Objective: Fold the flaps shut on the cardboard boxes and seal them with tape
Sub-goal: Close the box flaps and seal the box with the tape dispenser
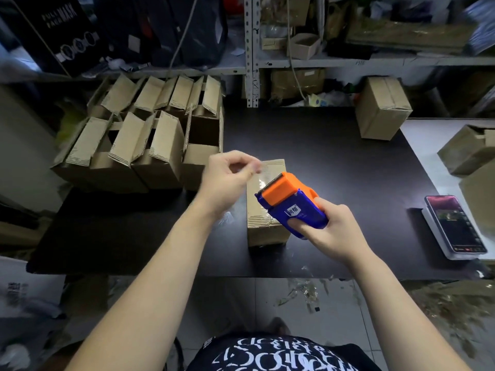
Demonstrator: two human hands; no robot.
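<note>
so the right hand (330,232) grips the tape dispenser (290,203) over the closed cardboard box (263,223) on the counter (334,162) while the left hand (227,180) pinches the clear tape (263,180) end, probably pulling it taut for the seam

"FULL FACE MASK" on black box (67,28), unreadable white label on tape dispenser (293,210)
</note>
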